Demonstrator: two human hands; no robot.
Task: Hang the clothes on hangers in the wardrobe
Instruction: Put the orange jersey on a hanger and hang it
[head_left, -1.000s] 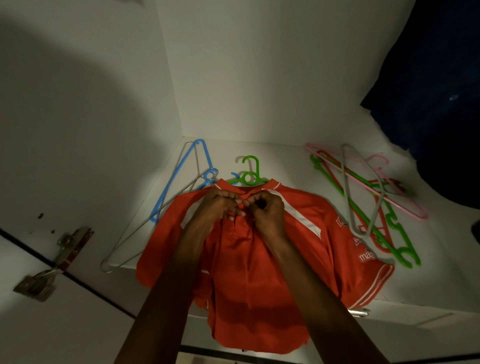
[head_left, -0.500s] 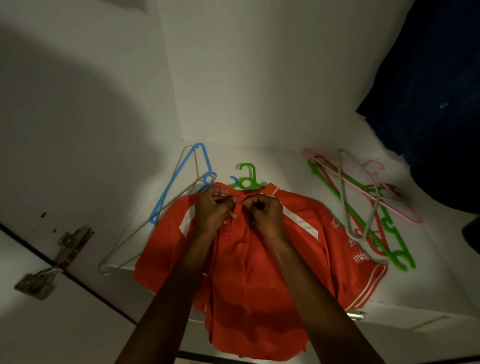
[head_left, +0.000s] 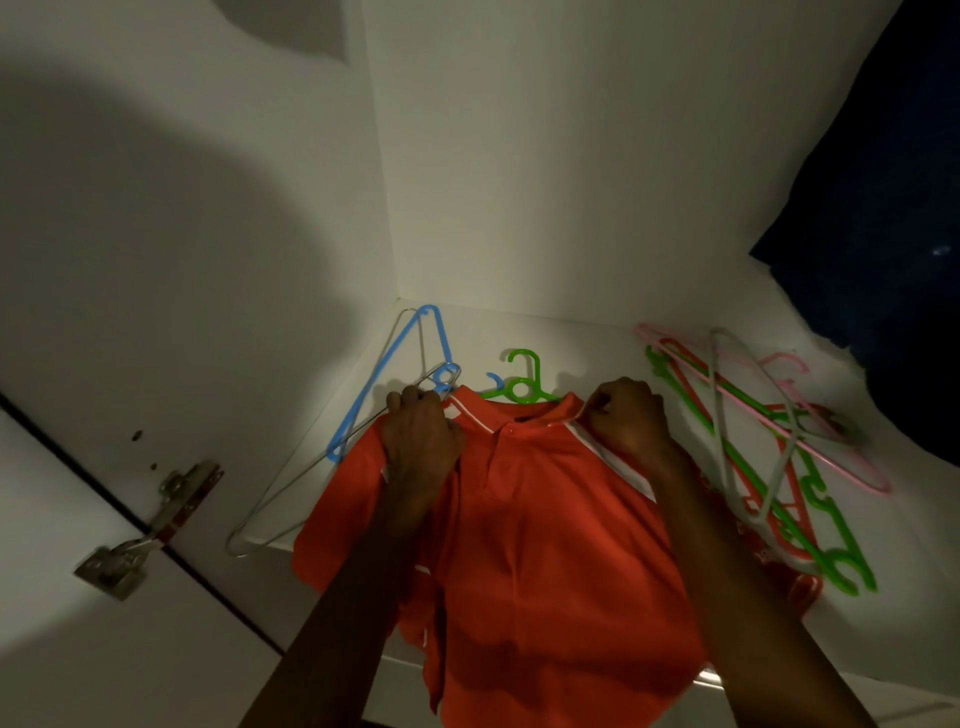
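An orange shirt (head_left: 540, 519) lies face up on the wardrobe shelf (head_left: 587, 332), its collar toward the back wall and its hem hanging over the front edge. A green hanger (head_left: 522, 382) sits inside it: only the hook and a bit of the neck show above the collar, so the threading step looks done. The placket appears closed at the top, though the dim light makes that hard to confirm.

The left hand (head_left: 423, 441) is curled over the shirt's left shoulder, gripping the fabric near the collar. The right hand (head_left: 631, 415) is closed in a fist on the right shoulder seam, pinching cloth there. Both seem to be seating the shoulders on the hanger or readying a lift.

Spare hangers lie around: a blue hanger (head_left: 387, 374) and a wire hanger (head_left: 332, 462) near the shelf's back left corner, just beside the left hand, and a tangled pile of hangers (head_left: 769, 447) toward the right edge. A dark garment (head_left: 883, 208) hangs at the far right.

What is left, by the look of it, is to raise this shirt by its hook onto a rail, which is out of view. Whether more clothes wait cannot be told.
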